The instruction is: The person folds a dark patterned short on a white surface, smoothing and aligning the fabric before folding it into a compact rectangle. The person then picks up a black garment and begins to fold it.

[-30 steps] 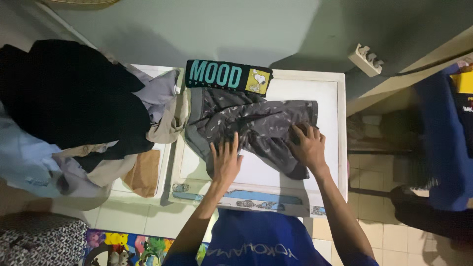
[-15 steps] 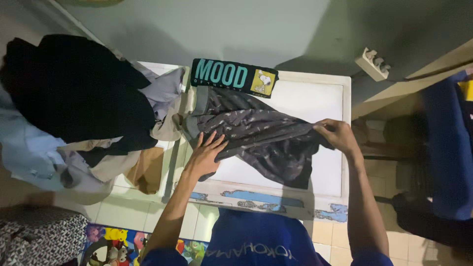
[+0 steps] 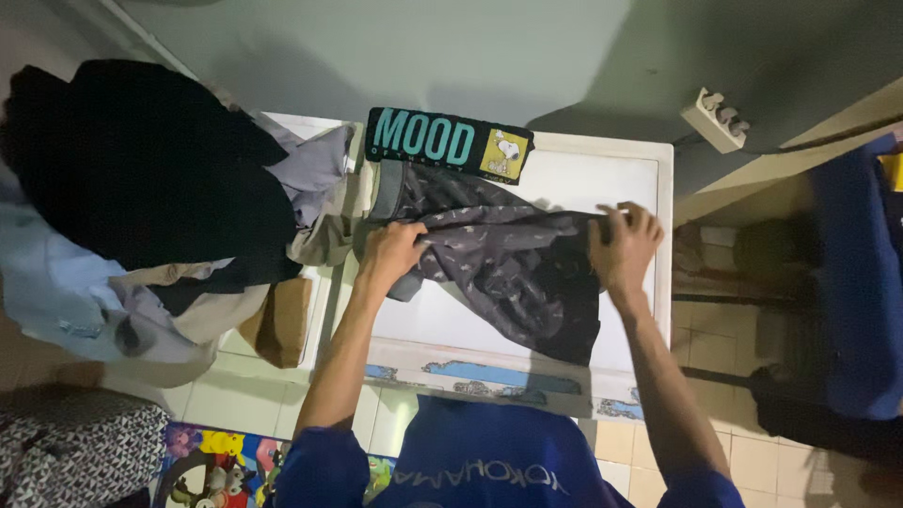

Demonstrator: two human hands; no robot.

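Dark grey patterned garment (image 3: 508, 268) spread across white table (image 3: 640, 179), left hand (image 3: 390, 252) gripping its left edge, right hand (image 3: 623, 246) pinching its right edge, folded black cloth (image 3: 448, 143) at far edge, clothing pile (image 3: 150, 198) beside left edge.

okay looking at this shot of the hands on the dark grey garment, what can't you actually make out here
- Head view: fingertips of the left hand are tucked into the dark grey garment.
- The black pile is too dark to separate into items.
- The blue thing is cut off by the right edge.
- The small white fitting is too small to identify.
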